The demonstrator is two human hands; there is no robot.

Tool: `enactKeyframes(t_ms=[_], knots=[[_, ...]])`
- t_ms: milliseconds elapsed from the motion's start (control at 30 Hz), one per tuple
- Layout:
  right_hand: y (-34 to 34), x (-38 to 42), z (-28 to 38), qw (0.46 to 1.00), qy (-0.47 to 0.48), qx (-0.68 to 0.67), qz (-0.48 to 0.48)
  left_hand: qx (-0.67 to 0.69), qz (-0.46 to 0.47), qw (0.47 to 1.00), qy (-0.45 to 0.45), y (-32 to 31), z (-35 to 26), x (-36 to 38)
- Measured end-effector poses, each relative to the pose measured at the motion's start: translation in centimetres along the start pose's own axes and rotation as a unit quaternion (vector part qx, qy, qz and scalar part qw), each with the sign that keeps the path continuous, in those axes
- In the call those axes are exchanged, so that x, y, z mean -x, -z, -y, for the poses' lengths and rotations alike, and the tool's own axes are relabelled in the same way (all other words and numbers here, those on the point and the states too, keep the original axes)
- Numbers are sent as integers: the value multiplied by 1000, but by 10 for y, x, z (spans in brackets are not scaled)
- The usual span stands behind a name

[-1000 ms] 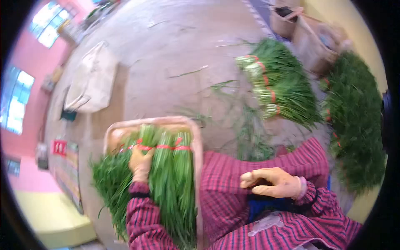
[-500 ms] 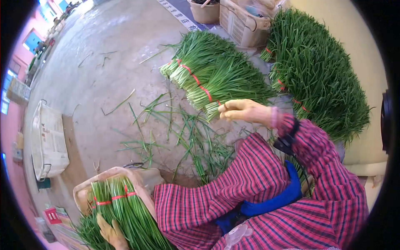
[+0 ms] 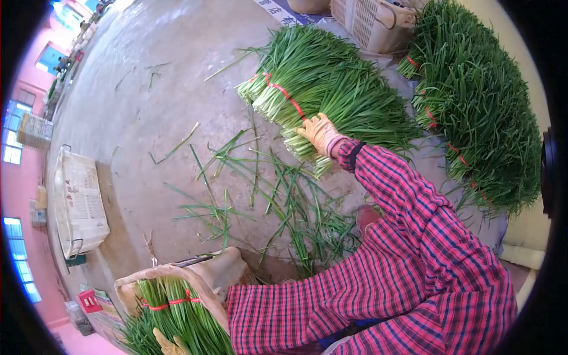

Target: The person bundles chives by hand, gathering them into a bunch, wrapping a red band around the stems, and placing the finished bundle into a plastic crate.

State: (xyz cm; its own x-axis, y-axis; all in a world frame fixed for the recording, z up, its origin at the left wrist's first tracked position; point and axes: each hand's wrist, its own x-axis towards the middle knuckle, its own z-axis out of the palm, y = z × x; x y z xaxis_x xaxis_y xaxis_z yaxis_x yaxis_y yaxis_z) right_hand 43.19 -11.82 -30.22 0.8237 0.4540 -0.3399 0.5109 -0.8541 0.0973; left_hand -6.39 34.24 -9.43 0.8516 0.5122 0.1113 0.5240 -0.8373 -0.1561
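My right hand (image 3: 321, 133), in a pale yellowish glove, rests on the near end of a row of green leafy bundles (image 3: 331, 77) tied with red bands on the floor. Its fingers lie over the stalks beside a red band; whether they grip is hard to tell. At the bottom left, my left hand (image 3: 168, 343), gloved too, lies with fingers apart against banded green bundles (image 3: 192, 322) in a basket (image 3: 219, 305). Part of that hand is cut off by the frame's edge.
More dark green bundles (image 3: 473, 100) are piled at the right. Loose leaves (image 3: 296, 219) litter the floor. A white crate (image 3: 80, 201) stands at the left, another crate (image 3: 370, 23) at the top. A shoe (image 3: 368, 218) shows near my knee.
My right hand has come down onto the row's near bundles, its arm reaching farther forward. The view has shifted, and my left hand now shows lower and less fully.
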Motion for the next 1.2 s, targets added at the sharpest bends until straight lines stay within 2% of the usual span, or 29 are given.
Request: enactKeyframes(t_ms=[33, 67, 100, 167, 200, 233, 300, 367, 467, 500, 533, 567, 633, 700, 767, 833, 867, 933, 967, 1000, 1033, 1067, 1100, 1133, 1167, 1200], knots=[[5, 2, -2, 1000, 10, 19, 10, 19, -8, 1000, -7, 0, -2, 1], [-2, 12, -10, 995, 39, -18, -86, 16, -4, 1000, 3, 1, -2, 0], [-2, 21, -16, 995, 38, -15, -87, 18, -4, 1000, 3, 1, 0, 1], [3, 40, -27, 981, 55, -79, -168, 2, -12, 1000, -15, 0, 6, 3], [11, 52, -32, 964, 69, -99, -237, -14, -14, 1000, -9, 0, 6, 4], [20, 65, -39, 964, 66, -93, -240, -8, -17, 1000, -10, 0, 6, 4], [49, 99, -57, 911, 66, -187, -362, -10, -32, 999, -5, 1, 4, 3], [88, 130, -69, 866, 78, -237, -433, 16, -46, 999, -11, 3, 1, 3], [169, 195, -54, 793, 53, -351, -495, 2, -84, 996, -38, 14, -3, 8], [187, 213, -46, 759, 45, -377, -528, -35, -142, 989, -27, 27, -16, 7], [199, 226, -37, 704, 76, -473, -525, -67, -202, 977, -19, 40, -35, 2], [211, 240, -25, 640, 106, -557, -518, 2, -260, 964, -64, 67, -63, -8], [246, 285, 6, 625, 137, -524, -562, 243, -171, 946, -128, 119, -121, -23], [271, 323, 58, 588, 169, -569, -550, 386, -145, 888, -203, 147, -179, -28], [285, 362, 92, 651, 166, -503, -544, 471, -137, 825, -279, 170, -232, -24], [263, 367, 119, 599, 187, -592, -506, 513, -117, 781, -338, 178, -289, -22], [255, 375, 108, 596, 166, -589, -519, 523, -116, 763, -361, 180, -305, -20], [235, 391, 96, 501, 189, -717, -446, 525, -99, 748, -393, 184, -320, -16], [211, 395, 76, 537, 147, -648, -520, 519, -90, 746, -406, 188, -325, -11], [184, 395, 47, 567, 105, -570, -585, 545, -32, 762, -348, 193, -325, -9], [159, 417, 7, 577, 73, -574, -576, 567, 18, 776, -276, 197, -325, -3], [138, 438, -16, 501, -1, -693, -518, 576, 36, 765, -285, 206, -322, -13], [98, 450, -45, 495, -70, -717, -486, 569, 38, 772, -279, 206, -311, -36], [68, 477, -69, 482, -128, -762, -413, 586, 32, 758, -284, 210, -296, -63], [11, 483, -89, 545, -178, -676, -464, 599, 24, 747, -287, 222, -280, -73], [-2, 515, -93, 607, -283, -619, -410, 584, 17, 763, -278, 246, -272, -67]])
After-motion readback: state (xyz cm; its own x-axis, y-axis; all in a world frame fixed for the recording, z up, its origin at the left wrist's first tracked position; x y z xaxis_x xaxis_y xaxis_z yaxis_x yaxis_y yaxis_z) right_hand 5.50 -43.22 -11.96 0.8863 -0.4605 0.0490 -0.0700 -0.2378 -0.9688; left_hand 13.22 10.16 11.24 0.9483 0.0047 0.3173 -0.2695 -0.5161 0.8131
